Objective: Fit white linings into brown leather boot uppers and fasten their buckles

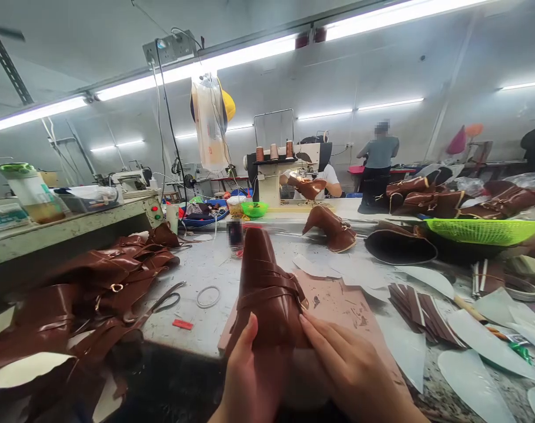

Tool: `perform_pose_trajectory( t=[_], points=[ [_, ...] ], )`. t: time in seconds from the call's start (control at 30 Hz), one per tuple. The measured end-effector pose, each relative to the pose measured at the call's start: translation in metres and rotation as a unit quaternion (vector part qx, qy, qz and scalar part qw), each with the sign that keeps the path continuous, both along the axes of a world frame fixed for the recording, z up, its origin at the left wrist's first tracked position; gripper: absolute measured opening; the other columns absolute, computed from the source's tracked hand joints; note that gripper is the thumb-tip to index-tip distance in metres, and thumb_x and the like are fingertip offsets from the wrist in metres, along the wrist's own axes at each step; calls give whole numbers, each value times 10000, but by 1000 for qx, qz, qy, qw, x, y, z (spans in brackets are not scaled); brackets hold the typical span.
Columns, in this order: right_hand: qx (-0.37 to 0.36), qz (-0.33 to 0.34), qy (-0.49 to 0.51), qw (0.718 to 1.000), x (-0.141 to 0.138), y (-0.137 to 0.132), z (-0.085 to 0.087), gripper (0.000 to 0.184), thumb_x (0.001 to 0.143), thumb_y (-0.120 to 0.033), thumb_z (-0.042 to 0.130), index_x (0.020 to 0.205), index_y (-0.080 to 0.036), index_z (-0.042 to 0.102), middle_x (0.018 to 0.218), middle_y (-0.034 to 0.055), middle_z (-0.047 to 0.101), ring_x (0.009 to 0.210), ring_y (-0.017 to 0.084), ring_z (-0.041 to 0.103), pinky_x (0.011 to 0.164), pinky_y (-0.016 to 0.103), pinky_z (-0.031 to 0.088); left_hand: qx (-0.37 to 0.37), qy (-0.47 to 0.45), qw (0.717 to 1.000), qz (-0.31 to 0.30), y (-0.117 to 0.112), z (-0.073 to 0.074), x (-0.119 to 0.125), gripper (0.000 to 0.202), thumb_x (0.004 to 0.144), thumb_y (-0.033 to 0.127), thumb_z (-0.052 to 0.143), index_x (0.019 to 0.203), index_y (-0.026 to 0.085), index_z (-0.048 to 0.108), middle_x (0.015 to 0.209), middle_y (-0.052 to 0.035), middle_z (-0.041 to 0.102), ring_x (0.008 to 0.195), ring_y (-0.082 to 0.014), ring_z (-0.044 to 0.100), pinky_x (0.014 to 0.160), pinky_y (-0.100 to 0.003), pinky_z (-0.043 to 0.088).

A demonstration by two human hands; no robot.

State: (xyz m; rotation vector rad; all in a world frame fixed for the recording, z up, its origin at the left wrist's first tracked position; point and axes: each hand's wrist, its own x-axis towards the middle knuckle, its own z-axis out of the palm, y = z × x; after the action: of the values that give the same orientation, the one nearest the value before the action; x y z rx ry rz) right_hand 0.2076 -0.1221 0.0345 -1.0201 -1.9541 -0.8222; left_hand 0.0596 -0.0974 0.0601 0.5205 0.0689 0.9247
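Over the near edge of the white worktable (221, 267), straight in front of you, you hold a brown leather upper (267, 279) with its narrow end pointing away from you. Your left hand (243, 376) is closed on the near left part, thumb laid up along the leather; its other fingers are hidden from view. Your right hand (349, 361) lies against the right side, fingers straight and together, their tips just beside a gold-coloured buckle (304, 304); its thumb is out of sight, so you cannot tell whether it pinches anything. Straps cross the upper above both hands. Beyond it and to its right spreads a pinkish sheet (358, 305), strewn with dark scraps. Left of the upper lie a pale ring (208, 296) and a small red piece (182, 324), with a heap of brown leather pieces (113, 267) farther left. To your right sit a bundle of brown strips (426, 314) and several pale cut sheets (483, 338). Another brown piece (333, 229) stands across the table, before a sewing machine (271, 185).
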Motion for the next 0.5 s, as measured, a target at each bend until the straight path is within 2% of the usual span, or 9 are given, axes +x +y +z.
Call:
perform_pose_trajectory(
  t=[0.1,0.17,0.27,0.33,0.37,0.43,0.5],
  points=[
    [14,8,9,1000,-4,3,8,265,844,-48,381,965,-81,614,834,113,726,700,196,672,606,292,540,23,-34,999,-9,1,-5,4,390,846,303,434,1097,90,643,1086,-118,652,1096,-272,538,1038,-374,297],
    [7,17,43,999,-6,4,10,230,849,-62,396,908,-114,612,780,86,712,658,177,641,586,283,505,8,-26,1000,1,2,-10,5,388,853,274,396,1043,78,671,1033,-124,671,1067,-271,558,1033,-377,302],
    [24,-7,111,993,-6,2,8,231,848,-80,423,691,-173,564,577,34,606,517,146,524,502,265,409,-15,-7,999,40,0,-19,5,393,856,271,377,1017,85,683,982,-134,683,1068,-284,559,1022,-399,315],
    [32,-11,135,990,-6,-1,1,247,852,-103,453,630,-187,526,482,3,524,443,130,453,451,257,345,-17,-2,998,62,-2,-23,6,371,856,282,397,1009,111,689,979,-129,682,1093,-293,543,1027,-414,309],
    [27,5,136,990,-7,-3,-6,207,852,-121,477,664,-178,546,470,-4,522,426,126,452,439,254,339,-17,-1,998,67,-3,-23,6,360,847,295,419,998,118,694,981,-129,681,1106,-302,532,1032,-425,302],
    [-15,59,132,989,-10,-6,-24,81,840,-162,530,838,-132,605,554,29,622,472,136,544,465,244,400,-20,8,997,76,-5,-23,6,354,816,319,466,995,119,696,1005,-132,673,1134,-322,507,1047,-449,278],
    [-120,109,171,972,-15,-6,-46,290,831,-234,562,1082,-91,586,842,124,713,692,187,660,597,251,493,-26,21,994,107,-5,-23,6,369,782,326,497,1024,120,683,1042,-130,662,1161,-329,481,1063,-461,252]
  ],
)
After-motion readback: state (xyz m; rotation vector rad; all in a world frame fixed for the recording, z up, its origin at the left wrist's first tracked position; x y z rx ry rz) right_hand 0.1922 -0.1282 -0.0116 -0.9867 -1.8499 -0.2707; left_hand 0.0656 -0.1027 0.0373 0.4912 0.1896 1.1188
